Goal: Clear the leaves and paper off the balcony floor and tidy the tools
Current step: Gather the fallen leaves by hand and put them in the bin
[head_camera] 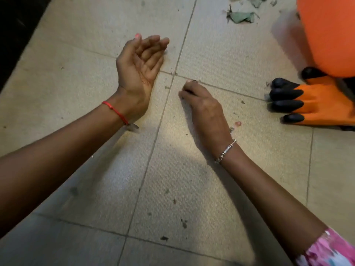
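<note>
Leaf scraps (242, 16) are lying uncleared as the right hand (203, 106), grip unclear, is working crumbs (166, 87) toward the open, cupped left hand (139, 64).

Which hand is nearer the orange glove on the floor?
Right. The right hand is left of the orange glove, apart from it; the left hand is cupped farther left.

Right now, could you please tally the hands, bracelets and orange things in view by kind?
Hands: 2, left hand and right hand.
Bracelets: 2, red bracelet and silver bracelet.
Orange things: 2, glove and blurred orange object.
Total: 6.
</note>
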